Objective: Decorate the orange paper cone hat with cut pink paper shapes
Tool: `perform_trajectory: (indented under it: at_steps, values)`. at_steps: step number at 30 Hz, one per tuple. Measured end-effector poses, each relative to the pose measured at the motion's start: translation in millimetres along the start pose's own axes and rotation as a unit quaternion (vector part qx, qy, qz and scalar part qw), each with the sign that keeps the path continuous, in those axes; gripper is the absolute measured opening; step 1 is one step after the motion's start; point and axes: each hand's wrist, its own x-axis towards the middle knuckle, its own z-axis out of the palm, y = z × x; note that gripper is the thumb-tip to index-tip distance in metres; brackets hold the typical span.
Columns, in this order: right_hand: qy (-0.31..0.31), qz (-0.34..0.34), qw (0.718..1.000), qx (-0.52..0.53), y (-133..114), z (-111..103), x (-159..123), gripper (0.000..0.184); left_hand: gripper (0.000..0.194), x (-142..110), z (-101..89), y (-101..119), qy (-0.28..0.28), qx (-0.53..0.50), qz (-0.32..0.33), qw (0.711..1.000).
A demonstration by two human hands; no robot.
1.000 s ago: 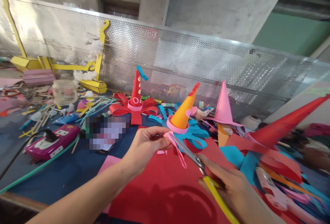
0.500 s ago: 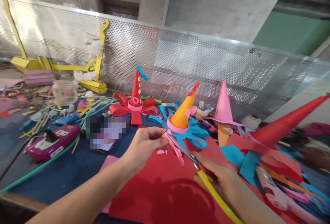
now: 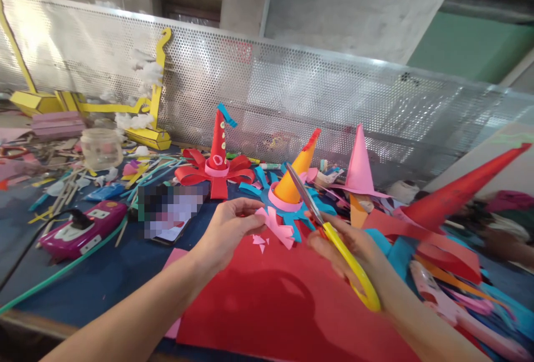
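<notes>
Between the thumb and fingers of my left hand point(image 3: 236, 226) is a small cut piece of pink paper point(image 3: 278, 227), with notches along it. My right hand point(image 3: 348, 245) grips yellow-handled scissors point(image 3: 308, 198), whose blades point up and away, apart from the pink paper. Small pink scraps point(image 3: 260, 241) lie below on a large red sheet point(image 3: 258, 301). Just behind the paper stands an orange cone with a red tip point(image 3: 294, 175), ringed by a pink band and blue paper loops point(image 3: 255, 179).
A red cone with red loops point(image 3: 217, 145), a pink cone point(image 3: 359, 167) and a long red cone point(image 3: 459, 195) stand around. At left are a phone point(image 3: 177, 217), a purple power strip point(image 3: 85, 228) and a clear jar point(image 3: 100, 148). A pink glue gun point(image 3: 454, 317) lies at right.
The scissors have come away from the pink paper and swung upward, their blades now nearly together. My left hand has turned the paper flatter to view, and more scraps show on the red sheet.
</notes>
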Motion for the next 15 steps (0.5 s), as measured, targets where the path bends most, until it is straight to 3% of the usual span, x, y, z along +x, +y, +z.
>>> perform_trajectory:
  at_steps: [2,7,15]
  values:
    - [0.025,-0.011,0.999,0.035,-14.2,8.3,2.0,0.049,0.023,-2.7,1.8,1.6,-0.003,0.007,0.009,1.000]
    - [-0.058,0.000,0.991,0.117,-44.7,27.8,8.9,0.047,0.023,-6.5,2.9,2.1,-0.036,0.052,0.031,0.998]
    - [-0.042,0.032,0.988,0.146,-42.9,32.6,20.8,0.048,0.023,-1.8,-2.9,-2.2,-0.099,-0.053,0.001,0.994]
